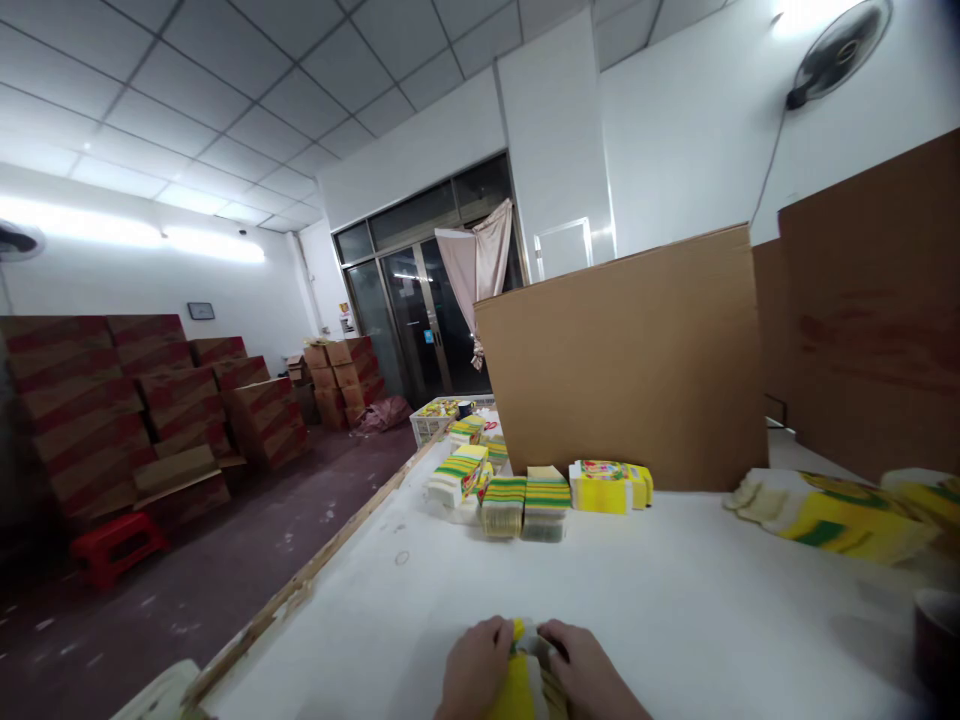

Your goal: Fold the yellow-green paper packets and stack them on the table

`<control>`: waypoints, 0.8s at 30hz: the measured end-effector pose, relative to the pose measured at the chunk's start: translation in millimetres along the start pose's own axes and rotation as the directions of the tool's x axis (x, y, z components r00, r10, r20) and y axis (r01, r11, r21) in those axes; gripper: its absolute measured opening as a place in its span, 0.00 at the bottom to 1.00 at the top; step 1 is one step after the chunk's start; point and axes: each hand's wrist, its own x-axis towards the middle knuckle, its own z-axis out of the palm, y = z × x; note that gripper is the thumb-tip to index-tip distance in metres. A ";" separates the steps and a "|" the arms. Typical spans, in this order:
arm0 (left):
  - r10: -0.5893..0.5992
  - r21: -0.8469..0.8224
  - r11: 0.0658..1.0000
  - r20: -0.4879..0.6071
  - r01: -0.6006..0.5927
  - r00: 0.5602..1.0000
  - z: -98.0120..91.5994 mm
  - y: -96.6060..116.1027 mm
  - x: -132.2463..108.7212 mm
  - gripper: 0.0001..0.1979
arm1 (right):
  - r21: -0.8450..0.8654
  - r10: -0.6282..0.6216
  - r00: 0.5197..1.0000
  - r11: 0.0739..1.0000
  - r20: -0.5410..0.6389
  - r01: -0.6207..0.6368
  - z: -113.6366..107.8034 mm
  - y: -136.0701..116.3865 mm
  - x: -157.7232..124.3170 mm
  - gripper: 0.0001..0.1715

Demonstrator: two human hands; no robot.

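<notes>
Low in the head view, on the white table (420, 590), my left hand (474, 668) and my right hand (586, 668) face each other across a yellow and white printed carton (517, 690). The left fingers are closed on its left side, by a yellow flap at the top. My right hand is curled round the right side, with thumb and fingers at the upper edge. The carton's lower part leaves the frame, and blur hides the finger contact. Beyond them stand banded-looking stacks of flat yellow and green cartons (504, 500).
A large brown cardboard panel (630, 370) stands upright behind the stacks. More yellow cartons (832, 515) lie at the right, near a dark round object (936, 635). A white basket (430, 428) is past the far end. Red stool (118, 545) and stacked boxes (71, 400) fill the left.
</notes>
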 end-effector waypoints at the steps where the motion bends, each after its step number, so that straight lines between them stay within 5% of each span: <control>1: -0.003 -0.005 1.000 0.000 0.003 1.000 -0.1 -0.1 0.5 0.21 | 0.049 -0.002 0.999 0.999 0.047 0.000 -2.4 1.1 -1.6 0.19; 6: -0.004 0.001 1.000 -0.004 0.004 1.000 2.0 -1.2 1.7 0.21 | 0.192 0.049 0.923 0.972 0.383 -0.132 -17.3 6.6 -11.5 0.11; 9: 0.010 0.013 1.000 -0.007 -0.010 1.000 3.8 -2.2 1.7 0.22 | 0.251 0.021 0.899 0.957 0.438 -0.144 -28.2 5.6 -10.6 0.12; 11: 0.021 0.020 1.000 -0.009 -0.021 1.000 4.7 -2.8 1.5 0.22 | 0.248 0.029 0.943 0.962 0.330 -0.117 -32.0 2.6 -5.7 0.13; 13: 0.031 0.025 0.999 -0.011 -0.030 0.999 5.2 -3.2 1.2 0.22 | 0.179 0.021 0.994 0.983 0.103 -0.039 -30.3 0.5 0.1 0.18; 15: 0.037 0.031 0.999 -0.013 -0.037 0.999 5.4 -3.6 0.7 0.22 | 0.027 -0.053 0.996 0.998 -0.066 0.055 -22.5 1.8 3.6 0.24; 19: 0.040 0.038 0.999 -0.022 -0.039 0.999 5.4 -3.7 -0.7 0.22 | -0.245 -0.114 0.993 0.964 -0.008 0.108 -0.4 10.1 2.5 0.33; 24: 0.043 0.061 0.997 -0.025 -0.041 0.999 3.7 -2.7 -2.9 0.22 | -0.340 -0.078 0.995 0.939 -0.062 0.052 3.2 7.9 1.4 0.25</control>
